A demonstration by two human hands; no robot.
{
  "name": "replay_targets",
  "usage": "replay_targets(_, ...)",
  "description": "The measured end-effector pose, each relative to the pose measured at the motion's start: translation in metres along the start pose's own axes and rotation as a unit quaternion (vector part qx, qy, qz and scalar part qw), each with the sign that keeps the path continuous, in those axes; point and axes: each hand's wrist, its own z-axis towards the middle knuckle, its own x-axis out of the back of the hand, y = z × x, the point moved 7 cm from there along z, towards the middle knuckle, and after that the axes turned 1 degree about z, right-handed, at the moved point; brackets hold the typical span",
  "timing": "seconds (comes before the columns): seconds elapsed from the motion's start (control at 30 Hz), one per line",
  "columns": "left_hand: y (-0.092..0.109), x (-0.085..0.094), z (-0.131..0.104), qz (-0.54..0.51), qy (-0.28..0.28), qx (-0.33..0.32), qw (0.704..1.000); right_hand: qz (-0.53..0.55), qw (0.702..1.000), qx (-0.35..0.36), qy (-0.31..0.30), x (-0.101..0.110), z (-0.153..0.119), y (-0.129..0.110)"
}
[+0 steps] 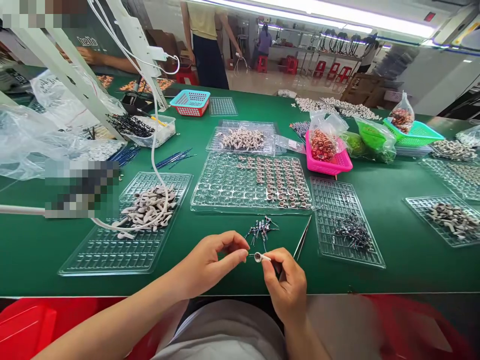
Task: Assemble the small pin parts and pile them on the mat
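My right hand (287,282) pinches a white earphone shell (258,257) by its stem, with its round open cup facing left. My left hand (219,260) is beside it, thumb and index finger closed on a thin wire lead (251,255) that runs to the cup. Just beyond my hands lies a small pile of components with wire leads (262,227). Metal tweezers (303,236) slant down behind my right hand; whether that hand holds them I cannot tell. Ahead is a clear tray (217,187), its right side filled with rows of shells.
White shells (152,207) are heaped on a left tray. A right tray (326,240) carries dark leaded parts. Farther back stand a pink basket (330,165) and a blue-and-red basket (191,102). A white cable (153,145) hangs across the left. People are in the background.
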Motion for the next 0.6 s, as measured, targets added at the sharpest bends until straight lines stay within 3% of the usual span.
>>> replay_targets(0.2, 0.005, -0.011, -0.005, 0.103, 0.041, -0.065, 0.992, -0.040, 0.999, 0.031, -0.011, 0.000, 0.001, -0.008)
replay_targets(0.33, 0.008, 0.002, -0.010, 0.177, 0.095, -0.105, 0.974, -0.046, 0.997, 0.050, -0.026, -0.003, 0.001, -0.005)
replay_targets(0.43, 0.002, 0.040, -0.018, 0.238, 0.176, -0.096, 0.950, -0.028, 0.999, 0.020, 0.014, -0.003, -0.002, 0.004)
replay_targets(0.6, -0.020, 0.144, -0.044, 0.363, 0.339, 0.003, 0.868, 0.010, 0.999, -0.002, 0.034, -0.007, -0.006, 0.009)
